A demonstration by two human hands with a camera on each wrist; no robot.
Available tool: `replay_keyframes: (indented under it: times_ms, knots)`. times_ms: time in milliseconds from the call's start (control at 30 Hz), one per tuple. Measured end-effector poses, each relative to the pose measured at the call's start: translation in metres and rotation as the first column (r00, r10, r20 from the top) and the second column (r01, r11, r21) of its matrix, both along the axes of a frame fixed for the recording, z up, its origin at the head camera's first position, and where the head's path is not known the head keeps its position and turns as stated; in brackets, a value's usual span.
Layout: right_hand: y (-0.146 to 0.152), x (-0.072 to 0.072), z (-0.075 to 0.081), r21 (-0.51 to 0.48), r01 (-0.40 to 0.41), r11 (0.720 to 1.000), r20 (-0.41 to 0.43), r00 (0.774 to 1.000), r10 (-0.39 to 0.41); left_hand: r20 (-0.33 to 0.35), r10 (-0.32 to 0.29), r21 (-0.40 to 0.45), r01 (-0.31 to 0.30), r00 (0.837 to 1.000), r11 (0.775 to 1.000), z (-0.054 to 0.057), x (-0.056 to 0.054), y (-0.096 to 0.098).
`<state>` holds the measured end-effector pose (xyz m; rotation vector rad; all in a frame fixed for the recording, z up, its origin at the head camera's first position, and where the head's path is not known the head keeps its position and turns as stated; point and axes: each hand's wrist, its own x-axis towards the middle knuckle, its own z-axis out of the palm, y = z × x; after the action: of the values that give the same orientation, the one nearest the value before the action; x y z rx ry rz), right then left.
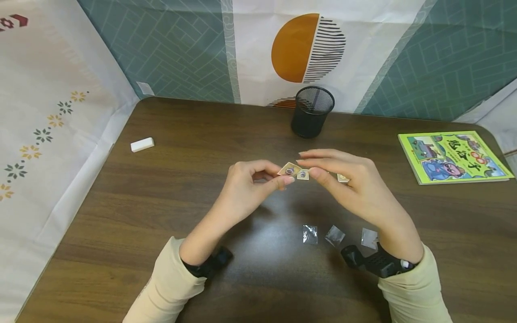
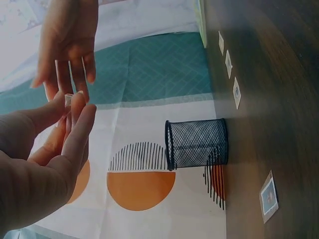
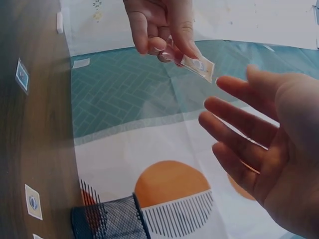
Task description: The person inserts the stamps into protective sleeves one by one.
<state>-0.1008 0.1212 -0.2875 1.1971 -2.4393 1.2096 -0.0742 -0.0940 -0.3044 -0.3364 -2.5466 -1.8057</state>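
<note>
My left hand [image 1: 250, 184] pinches a small clear packet holding a cream card [image 1: 289, 169] with a ring-like print or item on it; which of these cannot be told. In the right wrist view the card [image 3: 199, 65] sticks out past the thumb. My right hand [image 1: 355, 184] is beside it, fingers extended and apart from the card in the right wrist view [image 3: 269, 139]. Beyond the hands, small square cards [image 1: 303, 174] lie on the table, one partly behind the right fingers [image 1: 342, 178]. A further card in a clear packet [image 2: 268, 197] lies on the table in the left wrist view.
Several clear plastic bags [image 1: 310, 234] lie in front of the right forearm. A black mesh pen cup [image 1: 308, 119] stands at the back edge. A white eraser-like block [image 1: 142, 144] is at left, a green picture book [image 1: 454, 157] at right.
</note>
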Motion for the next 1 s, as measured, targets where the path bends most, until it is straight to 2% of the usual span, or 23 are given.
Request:
replay_keyframes:
  times_ms: [100,667,833,1000]
  knots:
    - [-0.0003,0.0002,0.0004,0.009,-0.025,1.0,0.016,1.0,0.025,0.001,0.0,-0.002,0.0,1.0,1.0,0.0007,0.0002,0.0001]
    - [-0.0001,-0.0004,-0.002,0.097,-0.056,0.994,0.044,0.998,0.052,-0.032,0.009,-0.005,-0.009,0.999,1.0,-0.0017,0.0001,0.0003]
    - [-0.0017,-0.0009,-0.003,0.066,-0.074,0.995,0.013,0.997,0.073,-0.034,0.012,-0.006,-0.012,0.999,1.0,-0.0028,-0.0001,0.0001]
    - [-0.0012,-0.0014,-0.0031,0.064,-0.121,0.991,-0.014,0.992,0.122,-0.043,0.054,0.025,-0.053,0.998,0.998,-0.0028,0.0,-0.0004]
